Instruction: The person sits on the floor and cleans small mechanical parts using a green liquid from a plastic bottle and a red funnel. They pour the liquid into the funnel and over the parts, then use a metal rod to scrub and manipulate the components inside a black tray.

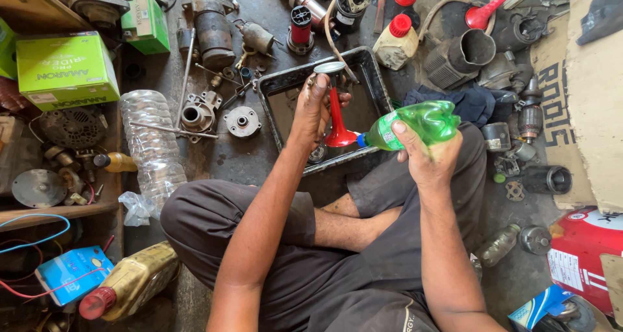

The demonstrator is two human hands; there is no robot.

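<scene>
Both hands engaged: my left hand (316, 108) holds a red funnel (337, 121) with a metal part above the black tray (376, 79); my right hand (425, 154) grips the tilted green bottle (415, 124), spout at the funnel's mouth. Pouring appears barely begun.

Dark, oil-stained concrete floor (259, 157) in bright daylight, wooden shelving (58, 212) at one side, flattened cardboard (594, 98) opposite

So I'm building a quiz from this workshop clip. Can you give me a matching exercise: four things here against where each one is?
Things:
1. red horn
2. green plastic bottle
3. clear plastic bottle
4. black metal tray

Places:
A. lying on the floor, left of the knee
B. on the floor, under the horn
C. in the left hand
D. in the right hand, tilted toward the horn

Pairs: 1-C, 2-D, 3-A, 4-B
</scene>
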